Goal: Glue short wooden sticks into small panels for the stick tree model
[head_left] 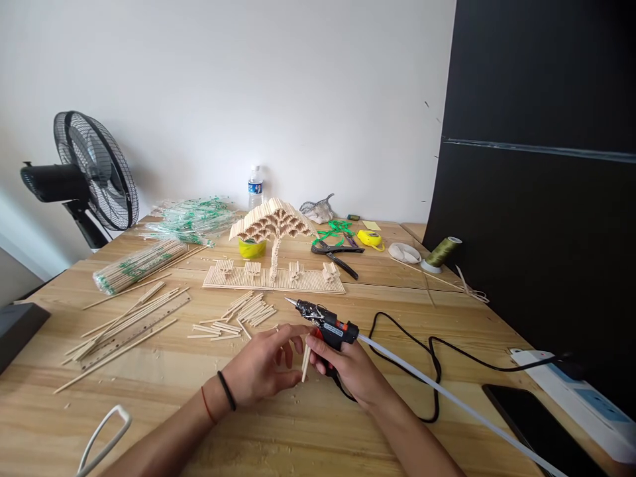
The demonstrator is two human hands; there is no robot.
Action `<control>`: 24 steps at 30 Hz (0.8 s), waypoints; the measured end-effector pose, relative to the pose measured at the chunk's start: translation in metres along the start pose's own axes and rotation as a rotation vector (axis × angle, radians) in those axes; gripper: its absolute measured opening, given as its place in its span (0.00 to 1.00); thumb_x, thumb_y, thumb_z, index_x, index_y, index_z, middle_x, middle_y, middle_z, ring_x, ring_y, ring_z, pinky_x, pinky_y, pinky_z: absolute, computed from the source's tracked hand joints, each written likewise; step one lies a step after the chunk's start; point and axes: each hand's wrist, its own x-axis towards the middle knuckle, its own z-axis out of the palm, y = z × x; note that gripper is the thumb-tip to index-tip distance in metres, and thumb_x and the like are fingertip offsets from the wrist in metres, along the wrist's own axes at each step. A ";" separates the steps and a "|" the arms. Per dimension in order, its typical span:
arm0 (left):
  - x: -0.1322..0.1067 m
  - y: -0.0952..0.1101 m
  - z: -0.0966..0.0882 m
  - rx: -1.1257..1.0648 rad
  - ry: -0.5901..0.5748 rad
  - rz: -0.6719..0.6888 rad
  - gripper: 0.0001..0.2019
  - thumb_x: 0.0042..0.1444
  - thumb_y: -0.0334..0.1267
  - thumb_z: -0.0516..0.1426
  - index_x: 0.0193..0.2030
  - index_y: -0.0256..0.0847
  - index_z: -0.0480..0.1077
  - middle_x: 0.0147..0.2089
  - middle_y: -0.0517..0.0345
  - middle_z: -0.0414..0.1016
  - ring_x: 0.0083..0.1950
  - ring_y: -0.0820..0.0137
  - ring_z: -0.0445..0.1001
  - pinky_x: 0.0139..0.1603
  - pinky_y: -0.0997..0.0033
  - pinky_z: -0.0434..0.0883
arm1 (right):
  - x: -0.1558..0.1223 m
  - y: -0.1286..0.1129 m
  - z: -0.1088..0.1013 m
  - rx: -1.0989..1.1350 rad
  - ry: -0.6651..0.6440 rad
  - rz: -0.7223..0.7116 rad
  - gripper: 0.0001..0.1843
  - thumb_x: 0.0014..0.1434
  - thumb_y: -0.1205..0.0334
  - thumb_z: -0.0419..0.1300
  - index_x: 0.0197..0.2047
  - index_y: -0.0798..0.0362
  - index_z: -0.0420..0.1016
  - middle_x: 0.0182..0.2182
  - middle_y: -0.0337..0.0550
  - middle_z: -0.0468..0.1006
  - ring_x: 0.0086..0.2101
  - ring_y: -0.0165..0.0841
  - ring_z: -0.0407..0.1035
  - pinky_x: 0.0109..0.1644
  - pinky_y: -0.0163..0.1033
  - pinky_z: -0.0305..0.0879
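Observation:
My right hand (342,368) is wrapped around the handle of a black hot glue gun (325,320), whose nozzle points left. The same hand's thumb also presses on a few short wooden sticks (306,363), held upright below the gun. My left hand (263,368) spans these sticks, with its index finger at their upper end and its thumb by the lower end; its other fingers are loosely curled. A translucent glue stick (427,381) trails out of the gun's back. Beyond the hands stands a stick-built tree model (275,255) on a slatted base (273,286).
Short cut sticks (253,309) and long skewers (144,311) with a ruler (134,334) lie left. Pliers (338,254), a yellow tape measure (370,239) and thread (442,254) are farther back. A black cable (437,364), phone (534,424) and power strip (581,397) lie right.

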 end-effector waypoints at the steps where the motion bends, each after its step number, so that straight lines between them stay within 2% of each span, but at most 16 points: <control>1: 0.000 0.000 0.000 -0.001 0.001 -0.002 0.36 0.53 0.25 0.64 0.70 0.43 0.67 0.41 0.58 0.76 0.35 0.71 0.72 0.38 0.73 0.72 | 0.000 0.000 0.000 0.002 0.007 0.002 0.28 0.57 0.34 0.72 0.32 0.54 0.76 0.24 0.37 0.74 0.23 0.28 0.62 0.30 0.39 0.55; 5: 0.000 0.000 -0.002 -0.011 -0.011 -0.011 0.32 0.55 0.30 0.66 0.67 0.42 0.67 0.42 0.58 0.76 0.35 0.71 0.72 0.36 0.73 0.71 | 0.002 -0.004 -0.002 0.037 0.070 0.008 0.28 0.55 0.35 0.73 0.36 0.53 0.75 0.24 0.35 0.74 0.23 0.28 0.62 0.30 0.38 0.56; 9: -0.001 0.000 -0.002 0.023 -0.010 -0.012 0.31 0.56 0.35 0.68 0.66 0.43 0.68 0.44 0.56 0.77 0.36 0.70 0.73 0.37 0.71 0.72 | 0.002 -0.007 -0.004 0.037 0.110 -0.009 0.28 0.54 0.35 0.74 0.35 0.52 0.74 0.23 0.35 0.74 0.23 0.29 0.63 0.30 0.39 0.57; 16: -0.001 -0.001 -0.001 0.037 -0.016 -0.002 0.32 0.54 0.33 0.69 0.67 0.43 0.69 0.42 0.56 0.78 0.36 0.70 0.73 0.38 0.71 0.73 | 0.001 -0.002 -0.003 0.000 0.001 0.013 0.29 0.56 0.34 0.72 0.36 0.54 0.77 0.24 0.37 0.75 0.22 0.28 0.61 0.28 0.38 0.54; 24: -0.003 0.000 -0.003 0.049 -0.030 0.006 0.28 0.55 0.37 0.70 0.63 0.40 0.71 0.39 0.56 0.77 0.36 0.68 0.73 0.39 0.69 0.72 | 0.000 -0.005 -0.004 0.049 0.000 0.026 0.29 0.56 0.34 0.72 0.33 0.54 0.75 0.23 0.37 0.74 0.21 0.27 0.60 0.28 0.38 0.52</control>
